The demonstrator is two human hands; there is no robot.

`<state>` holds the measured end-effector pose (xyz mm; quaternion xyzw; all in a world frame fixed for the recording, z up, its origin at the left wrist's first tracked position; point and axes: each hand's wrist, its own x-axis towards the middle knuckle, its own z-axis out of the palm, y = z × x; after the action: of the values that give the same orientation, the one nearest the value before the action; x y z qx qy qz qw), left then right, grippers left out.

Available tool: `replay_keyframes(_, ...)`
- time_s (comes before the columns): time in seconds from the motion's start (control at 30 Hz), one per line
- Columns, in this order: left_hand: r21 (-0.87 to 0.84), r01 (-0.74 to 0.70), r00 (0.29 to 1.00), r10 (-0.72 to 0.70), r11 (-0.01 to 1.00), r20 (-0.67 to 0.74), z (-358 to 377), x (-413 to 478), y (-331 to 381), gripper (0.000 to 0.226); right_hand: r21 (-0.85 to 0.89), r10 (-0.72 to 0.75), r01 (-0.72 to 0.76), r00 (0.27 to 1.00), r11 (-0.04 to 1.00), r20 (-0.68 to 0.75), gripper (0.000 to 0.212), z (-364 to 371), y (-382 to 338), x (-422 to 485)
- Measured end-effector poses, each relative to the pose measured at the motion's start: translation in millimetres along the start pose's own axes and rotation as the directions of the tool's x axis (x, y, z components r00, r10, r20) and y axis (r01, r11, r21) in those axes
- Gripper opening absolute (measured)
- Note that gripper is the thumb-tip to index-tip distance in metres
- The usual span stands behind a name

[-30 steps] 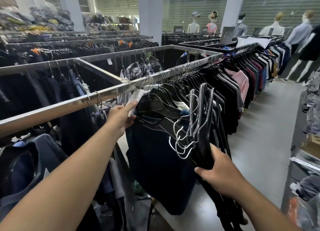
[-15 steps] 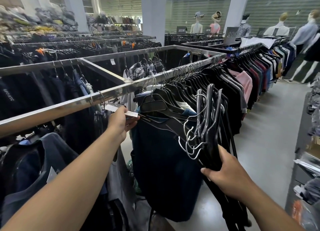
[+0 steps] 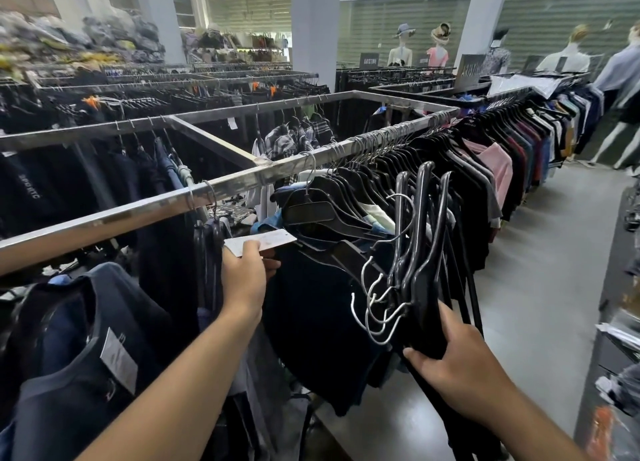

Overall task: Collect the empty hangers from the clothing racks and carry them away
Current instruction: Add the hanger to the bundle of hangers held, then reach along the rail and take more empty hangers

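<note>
We are gripping a bundle of black hangers (image 3: 420, 253) in our right hand (image 3: 460, 367); left hand (image 3: 244, 280), at 9 o'clock, is pinching a white tag (image 3: 259, 241) below the steel rail (image 3: 138, 215).

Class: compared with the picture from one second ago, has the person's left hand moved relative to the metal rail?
Yes. The left hand has dropped away from the metal rail, now holding a white tag below it.

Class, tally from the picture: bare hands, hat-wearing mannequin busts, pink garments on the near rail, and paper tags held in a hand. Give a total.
Bare hands: 2, left hand and right hand
Hat-wearing mannequin busts: 2
Pink garment: 1
Paper tag held: 1
Total: 6
</note>
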<state>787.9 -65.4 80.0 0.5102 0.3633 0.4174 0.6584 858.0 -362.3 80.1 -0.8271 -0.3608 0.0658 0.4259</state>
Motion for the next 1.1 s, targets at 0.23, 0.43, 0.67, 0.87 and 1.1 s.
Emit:
replay_keyframes(0.23,0.039,-0.091,0.973,0.080,0.995,0.217,-13,-25,19,0.016,-0.038,-0.005,0.005,1.000,0.999,0.007,0.044,8,7,-5)
replay_keyframes(0.43,0.315,-0.362,0.766,0.087,0.877,0.637,-23,-41,19,0.049,-0.027,-0.033,0.033,0.999,0.999,0.004,0.041,15,5,-11)
replay_keyframes(0.67,0.446,-0.371,0.802,0.039,0.814,0.596,-20,-11,30,0.046,0.018,-0.054,0.054,0.998,0.998,-0.011,0.057,13,0,-19)
replay_keyframes(0.87,0.469,-0.304,0.905,0.097,0.829,0.415,-26,1,24,0.049,0.026,-0.018,0.019,0.999,0.999,-0.043,0.057,6,3,-21)
replay_keyframes(1.1,0.636,-0.414,0.905,0.220,0.651,0.364,-18,11,16,0.050,0.041,-0.014,0.016,0.999,0.999,-0.045,0.055,0,0,-20)
